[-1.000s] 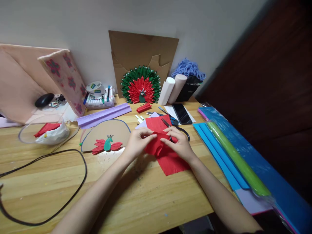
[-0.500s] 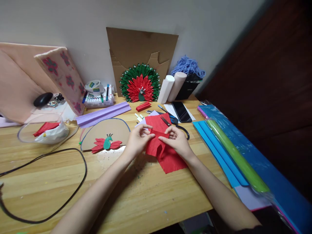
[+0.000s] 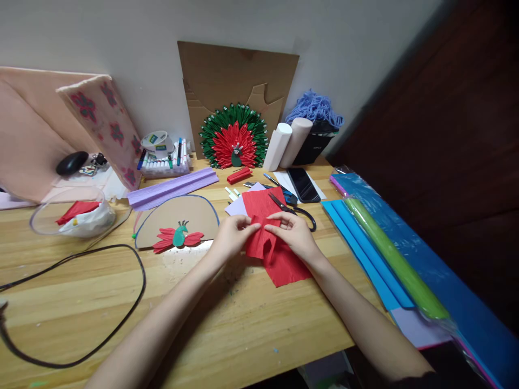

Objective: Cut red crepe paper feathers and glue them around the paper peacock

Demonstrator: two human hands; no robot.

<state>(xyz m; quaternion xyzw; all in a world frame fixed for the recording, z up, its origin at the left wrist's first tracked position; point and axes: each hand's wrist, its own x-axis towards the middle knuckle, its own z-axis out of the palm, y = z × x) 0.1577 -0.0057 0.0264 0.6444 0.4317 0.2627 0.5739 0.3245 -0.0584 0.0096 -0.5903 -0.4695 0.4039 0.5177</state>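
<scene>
My left hand (image 3: 232,237) and my right hand (image 3: 295,234) both pinch the upper edge of a small piece of red crepe paper (image 3: 259,244), held just above the wooden table (image 3: 243,329). A larger red crepe sheet (image 3: 284,265) lies flat beneath it. Black-handled scissors (image 3: 292,210) rest just behind my right hand. To the left lies a half-round cardboard piece (image 3: 178,216) with a small green and red paper peacock (image 3: 177,237) on it.
A finished green and red peacock fan (image 3: 234,138) leans on cardboard (image 3: 239,75) at the wall. Purple crepe (image 3: 172,189), markers (image 3: 164,162), a phone (image 3: 303,185), white rolls (image 3: 278,147), blue and green paper rolls (image 3: 389,259), a black cable (image 3: 81,308) and a clear bowl (image 3: 73,216) surround the work.
My hands have shifted slightly with the small red piece, the fingertips coming closer together along its top edge. The view has shifted a little.
</scene>
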